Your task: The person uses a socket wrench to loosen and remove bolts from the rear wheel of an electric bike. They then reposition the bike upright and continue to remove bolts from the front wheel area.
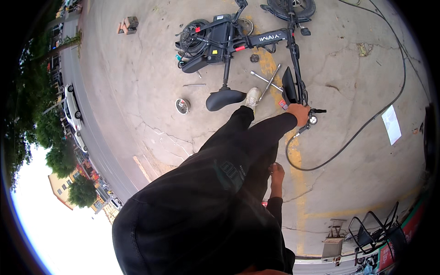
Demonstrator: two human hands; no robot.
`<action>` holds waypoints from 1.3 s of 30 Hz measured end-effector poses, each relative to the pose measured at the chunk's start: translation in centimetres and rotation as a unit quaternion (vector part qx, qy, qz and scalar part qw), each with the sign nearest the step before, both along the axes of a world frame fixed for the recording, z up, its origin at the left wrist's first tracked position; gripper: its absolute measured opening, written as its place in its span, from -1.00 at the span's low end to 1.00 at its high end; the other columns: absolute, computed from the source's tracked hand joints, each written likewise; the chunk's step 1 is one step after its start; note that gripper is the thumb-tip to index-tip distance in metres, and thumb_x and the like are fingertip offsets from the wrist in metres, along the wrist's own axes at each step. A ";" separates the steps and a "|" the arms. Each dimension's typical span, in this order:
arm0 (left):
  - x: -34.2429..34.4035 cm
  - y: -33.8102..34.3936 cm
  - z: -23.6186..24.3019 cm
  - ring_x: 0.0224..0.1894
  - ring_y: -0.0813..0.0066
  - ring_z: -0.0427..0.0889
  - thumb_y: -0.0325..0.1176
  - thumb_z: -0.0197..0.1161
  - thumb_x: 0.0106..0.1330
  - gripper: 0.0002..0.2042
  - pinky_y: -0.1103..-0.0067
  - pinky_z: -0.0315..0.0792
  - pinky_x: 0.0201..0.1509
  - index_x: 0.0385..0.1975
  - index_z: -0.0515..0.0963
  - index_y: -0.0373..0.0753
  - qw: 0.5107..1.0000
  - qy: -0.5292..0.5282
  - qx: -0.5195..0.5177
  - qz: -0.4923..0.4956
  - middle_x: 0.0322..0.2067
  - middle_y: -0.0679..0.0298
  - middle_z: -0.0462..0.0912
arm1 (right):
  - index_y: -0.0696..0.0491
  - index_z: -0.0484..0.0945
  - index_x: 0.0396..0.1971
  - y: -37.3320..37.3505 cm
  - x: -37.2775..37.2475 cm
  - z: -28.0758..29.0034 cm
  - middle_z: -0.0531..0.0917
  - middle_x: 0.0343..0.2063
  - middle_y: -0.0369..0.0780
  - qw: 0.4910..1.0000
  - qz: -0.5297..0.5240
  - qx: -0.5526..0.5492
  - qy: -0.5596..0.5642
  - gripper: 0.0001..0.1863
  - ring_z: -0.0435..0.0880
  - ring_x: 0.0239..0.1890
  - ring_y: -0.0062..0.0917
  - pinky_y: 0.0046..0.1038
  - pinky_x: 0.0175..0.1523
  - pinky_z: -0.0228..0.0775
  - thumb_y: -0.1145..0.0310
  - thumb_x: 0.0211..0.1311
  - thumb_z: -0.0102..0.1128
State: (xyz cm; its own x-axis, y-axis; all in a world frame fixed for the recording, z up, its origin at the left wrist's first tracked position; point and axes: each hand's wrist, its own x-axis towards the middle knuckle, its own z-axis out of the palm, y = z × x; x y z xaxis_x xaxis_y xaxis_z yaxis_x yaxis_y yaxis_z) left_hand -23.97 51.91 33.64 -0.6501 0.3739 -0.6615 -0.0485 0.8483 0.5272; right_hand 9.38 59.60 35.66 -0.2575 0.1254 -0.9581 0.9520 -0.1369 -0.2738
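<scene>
A black electric bicycle (261,40) lies on its side on the concrete. My left hand (299,114) is closed around the end of its handlebar (317,111). Right beside that hand is a tyre inflator with a round gauge (313,120), joined to a black air hose (316,167). How the inflator is held up is hard to see. My right hand (277,172) hangs beside my thigh with its fingers curled; whatever they hold, if anything, is hidden. The saddle (224,99) points toward me, near my white shoe (253,97).
A cross-shaped wheel wrench (271,81) lies by the bicycle, with a thin metal rod (195,85) and a small tub (182,106) farther left. Bricks (128,24) sit at far left. A white sheet (391,125) lies on the right, and a black-framed chair (373,229) stands lower right.
</scene>
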 end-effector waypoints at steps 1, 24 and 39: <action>0.2 -0.2 0.5 -0.14 -0.08 0.75 -0.17 0.20 0.32 -0.66 0.10 0.57 -0.08 0.01 0.58 -0.18 1.000 -0.001 0.011 0.009 -0.21 -0.02 0.75 | 0.25 0.54 0.10 -0.3 -0.6 0.4 0.72 -0.20 -0.18 1.000 -0.005 0.004 0.005 -0.56 0.71 -0.27 -0.55 -0.51 -0.22 0.47 0.18 0.48 0.18; 35.2 -51.6 3.3 -0.08 -0.07 0.70 -0.26 0.00 0.42 -0.67 0.13 0.61 0.00 -0.33 0.66 -0.35 0.959 -0.088 -0.203 0.177 -0.20 -0.03 0.71 | 0.20 0.53 0.18 -1.3 -11.4 10.4 0.73 -0.10 -0.15 0.974 0.198 0.093 0.062 -0.52 0.75 -0.13 -0.46 -0.42 -0.12 0.51 0.14 0.48 0.17; 29.2 -42.7 10.5 -0.38 0.36 0.75 -0.16 0.20 0.39 -0.67 0.43 0.59 -0.24 -0.16 0.68 -0.34 0.814 -0.101 0.055 0.570 -0.38 0.16 0.76 | 0.17 0.56 0.09 4.8 -11.4 15.0 0.73 -0.17 -0.21 0.963 0.232 0.107 0.081 -0.60 0.74 -0.22 -0.52 -0.50 -0.25 0.44 0.17 0.47 0.19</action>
State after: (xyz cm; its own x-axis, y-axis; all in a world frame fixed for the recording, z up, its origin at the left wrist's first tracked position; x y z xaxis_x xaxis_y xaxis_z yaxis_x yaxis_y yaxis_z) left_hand 5.27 9.23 44.11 -0.4983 -0.3323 -0.8008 -0.8657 0.1400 0.4806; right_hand -2.05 64.43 50.69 -0.4771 0.1505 -0.8658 0.8394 0.3699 -0.3983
